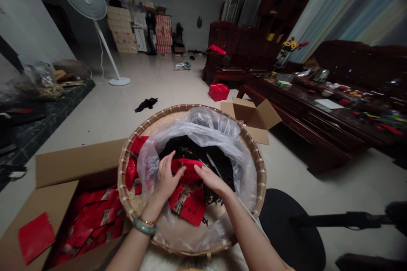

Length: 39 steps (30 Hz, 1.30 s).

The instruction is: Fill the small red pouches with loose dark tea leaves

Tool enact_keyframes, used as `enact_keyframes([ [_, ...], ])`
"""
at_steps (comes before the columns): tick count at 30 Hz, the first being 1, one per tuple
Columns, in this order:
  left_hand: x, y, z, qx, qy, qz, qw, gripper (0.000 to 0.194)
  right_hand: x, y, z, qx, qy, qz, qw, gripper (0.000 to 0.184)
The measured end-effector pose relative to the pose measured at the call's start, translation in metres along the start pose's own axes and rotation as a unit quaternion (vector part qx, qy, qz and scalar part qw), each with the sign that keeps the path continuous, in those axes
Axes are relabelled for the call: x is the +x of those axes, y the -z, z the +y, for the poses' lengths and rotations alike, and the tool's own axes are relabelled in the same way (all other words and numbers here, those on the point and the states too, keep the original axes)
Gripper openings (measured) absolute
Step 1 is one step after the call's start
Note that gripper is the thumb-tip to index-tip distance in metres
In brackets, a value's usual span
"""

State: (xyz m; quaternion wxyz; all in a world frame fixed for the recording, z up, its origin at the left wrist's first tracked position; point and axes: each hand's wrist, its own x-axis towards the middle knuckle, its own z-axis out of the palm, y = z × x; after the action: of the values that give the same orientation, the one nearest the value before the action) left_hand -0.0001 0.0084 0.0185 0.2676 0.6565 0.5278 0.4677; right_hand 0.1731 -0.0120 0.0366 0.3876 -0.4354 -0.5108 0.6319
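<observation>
A round woven bamboo tray [260, 169] holds a clear plastic bag [203, 129] full of dark loose leaves [190, 150]. Both hands reach into the bag and hold a small red packet [187, 166] open at its top. My left hand [167, 178], with a green bangle at the wrist, pinches the packet's left edge. My right hand [211, 180] grips its right edge. A second red packet [187, 205] with a picture label lies just below them. More red packets [135, 156] lie on the tray's left side.
An open cardboard box [63, 203] at the left holds several red packets. A smaller empty carton [251, 116] sits behind the tray. A dark wooden table [318, 118] runs along the right. A black stool seat [286, 224] is at lower right; a standing fan [85, 0] at back left.
</observation>
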Motion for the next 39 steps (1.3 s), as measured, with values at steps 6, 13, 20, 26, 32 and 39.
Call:
enact_keyframes([
  [6, -0.011, -0.008, 0.007, 0.222, -0.204, -0.125, 0.945, 0.069, 0.010, -0.005, 0.002, -0.040, -0.005, 0.001, 0.999, 0.056],
  [13, -0.005, -0.013, -0.014, 0.177, -0.188, -0.074, 0.963, 0.061, 0.012, -0.005, -0.002, 0.010, 0.041, 0.032, 0.999, 0.054],
  [20, 0.000, -0.008, -0.022, 0.147, -0.103, 0.046, 0.983, 0.047, 0.035, 0.040, 0.009, -0.259, 0.135, 0.251, 0.923, 0.025],
  [26, 0.001, -0.007, -0.025, 0.147, -0.081, 0.068, 0.984, 0.048, 0.073, 0.072, 0.013, -0.538, 0.086, 0.201, 0.814, 0.045],
  [32, 0.001, -0.010, -0.029, 0.139, -0.078, 0.069, 0.985, 0.050, 0.119, 0.071, 0.005, -0.605, 0.033, 0.180, 0.775, 0.071],
  [39, 0.001, -0.009, -0.030, 0.128, -0.075, 0.067, 0.987, 0.050, 0.146, 0.065, 0.011, -0.626, 0.064, 0.216, 0.746, 0.047],
])
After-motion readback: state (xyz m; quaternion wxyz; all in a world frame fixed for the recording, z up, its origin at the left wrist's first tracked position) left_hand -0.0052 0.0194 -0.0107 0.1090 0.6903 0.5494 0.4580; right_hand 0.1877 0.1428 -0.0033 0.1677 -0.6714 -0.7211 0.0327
